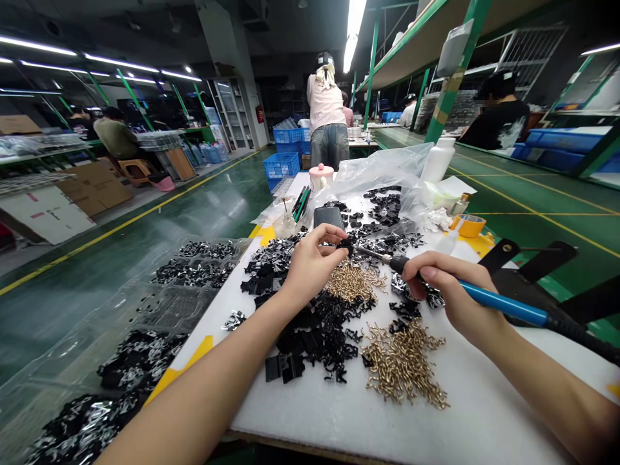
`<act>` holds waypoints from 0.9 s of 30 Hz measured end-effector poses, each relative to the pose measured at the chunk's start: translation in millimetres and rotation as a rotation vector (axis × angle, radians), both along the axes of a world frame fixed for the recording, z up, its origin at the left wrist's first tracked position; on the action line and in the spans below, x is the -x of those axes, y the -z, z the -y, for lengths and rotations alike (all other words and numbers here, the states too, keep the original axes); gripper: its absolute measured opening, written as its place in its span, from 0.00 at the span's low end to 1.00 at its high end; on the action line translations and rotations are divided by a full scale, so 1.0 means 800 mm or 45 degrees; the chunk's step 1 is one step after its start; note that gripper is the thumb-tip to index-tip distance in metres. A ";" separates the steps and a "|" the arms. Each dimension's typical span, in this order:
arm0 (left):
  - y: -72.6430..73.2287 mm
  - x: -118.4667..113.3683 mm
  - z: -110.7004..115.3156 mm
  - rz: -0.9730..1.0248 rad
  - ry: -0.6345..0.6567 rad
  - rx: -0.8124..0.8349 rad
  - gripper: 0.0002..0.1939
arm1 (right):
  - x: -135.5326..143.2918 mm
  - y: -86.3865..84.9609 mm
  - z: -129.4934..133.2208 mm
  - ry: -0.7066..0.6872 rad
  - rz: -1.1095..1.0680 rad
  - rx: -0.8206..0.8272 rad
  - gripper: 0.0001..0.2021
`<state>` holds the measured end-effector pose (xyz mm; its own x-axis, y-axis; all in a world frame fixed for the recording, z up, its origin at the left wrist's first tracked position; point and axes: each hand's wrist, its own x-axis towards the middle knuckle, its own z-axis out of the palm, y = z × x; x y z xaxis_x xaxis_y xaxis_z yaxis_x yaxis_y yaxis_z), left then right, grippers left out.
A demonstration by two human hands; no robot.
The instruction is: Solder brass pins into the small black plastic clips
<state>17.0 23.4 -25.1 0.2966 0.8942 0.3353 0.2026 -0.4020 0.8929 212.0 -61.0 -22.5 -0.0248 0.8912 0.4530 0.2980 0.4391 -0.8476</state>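
Observation:
My left hand pinches a small black part between thumb and fingertips, above the table's middle. Closed around the dark grip of a soldering iron, my right hand holds the tool pointing left. Its metal tip meets or nearly meets the black part; the exact contact is too small to tell. Below the hands lies a heap of brass-coloured bent pins, and a second heap of pins sits nearer to me. Loose black parts are spread between and left of these heaps.
A compartmented clear tray with black and silver parts stands left. Farther back are a phone, a lidded cup, a white bottle, plastic bags and orange tape. A black stand is at right. Other people work beyond.

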 end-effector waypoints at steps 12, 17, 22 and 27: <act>-0.006 -0.001 0.001 0.103 0.050 0.106 0.12 | -0.016 0.011 -0.014 -0.081 -0.119 0.007 0.10; 0.000 0.001 0.000 -0.009 0.013 0.008 0.12 | -0.017 0.011 -0.012 -0.093 -0.121 -0.010 0.09; 0.000 -0.001 0.003 -0.041 0.040 -0.023 0.12 | -0.014 0.010 -0.010 -0.131 -0.147 0.032 0.10; -0.002 -0.002 0.006 -0.045 0.088 -0.024 0.11 | -0.011 0.008 -0.008 -0.137 -0.129 0.071 0.10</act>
